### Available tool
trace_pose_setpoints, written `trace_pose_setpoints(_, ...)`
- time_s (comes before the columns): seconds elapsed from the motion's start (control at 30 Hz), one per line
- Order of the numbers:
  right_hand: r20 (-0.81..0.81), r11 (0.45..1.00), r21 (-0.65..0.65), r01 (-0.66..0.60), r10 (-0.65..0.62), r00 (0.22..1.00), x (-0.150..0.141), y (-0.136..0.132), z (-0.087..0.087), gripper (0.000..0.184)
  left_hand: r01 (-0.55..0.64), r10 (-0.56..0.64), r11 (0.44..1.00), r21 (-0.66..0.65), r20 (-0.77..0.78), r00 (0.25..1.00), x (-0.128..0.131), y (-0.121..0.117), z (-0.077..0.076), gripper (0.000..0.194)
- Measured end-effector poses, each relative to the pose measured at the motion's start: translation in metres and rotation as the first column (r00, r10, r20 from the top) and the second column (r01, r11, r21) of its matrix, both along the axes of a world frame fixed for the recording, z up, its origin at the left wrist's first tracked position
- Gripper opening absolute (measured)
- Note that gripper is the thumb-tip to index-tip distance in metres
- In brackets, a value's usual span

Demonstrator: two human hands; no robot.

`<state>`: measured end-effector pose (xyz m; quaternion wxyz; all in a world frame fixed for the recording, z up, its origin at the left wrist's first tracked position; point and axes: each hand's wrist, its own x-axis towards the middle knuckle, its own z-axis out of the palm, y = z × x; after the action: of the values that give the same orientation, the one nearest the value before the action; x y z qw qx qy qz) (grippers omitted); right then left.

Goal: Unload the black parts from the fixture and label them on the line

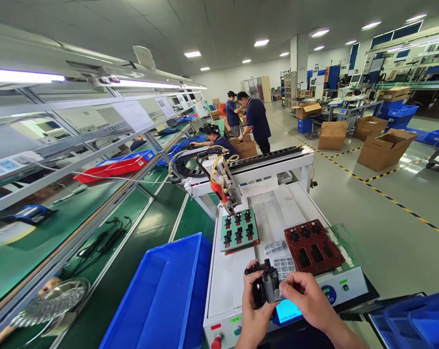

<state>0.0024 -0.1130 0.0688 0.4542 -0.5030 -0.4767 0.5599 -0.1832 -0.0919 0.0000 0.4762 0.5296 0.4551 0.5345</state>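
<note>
My left hand (253,300) is wrapped round a small black pump (269,281) with a ribbed body and a short nozzle on top, held above the front of a white bench machine. Against the pump's lower right side, my right hand (306,298) pinches a small silvery label (278,293). Just behind the hands lies a sheet of labels (284,265), with another label sheet (273,247) beyond it. To the right, a dark red fixture (328,257) carries three black parts in its back row. The green fixture (253,237) on the left bears several black parts.
A blue bin (161,295) stands left of the machine (226,286), whose gantry (270,162) spans the back. A red button (216,342) sits at its front left corner. Blue trays (415,320) are at lower right. Three people work beyond, near cartons.
</note>
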Motion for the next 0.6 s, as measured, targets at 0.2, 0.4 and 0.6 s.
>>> trace_pose_setpoints(0.2,0.187,0.994,0.087,-0.060,0.043,0.981,-0.002,0.003,0.014,0.041,0.010,-0.009,0.999,0.038,-0.033,0.999,0.003,-0.001,0.002,0.051)
trace_pose_setpoints(0.4,0.252,0.993,0.058,-0.107,0.089,0.964,-0.001,0.004,0.022,0.037,-0.010,0.020,0.995,0.095,-0.105,0.994,-0.001,0.000,0.007,0.048)
trace_pose_setpoints(0.6,0.282,0.993,0.061,-0.099,0.078,0.956,-0.002,0.006,0.023,0.036,-0.008,0.022,0.994,0.113,-0.121,0.992,-0.002,0.001,0.005,0.049)
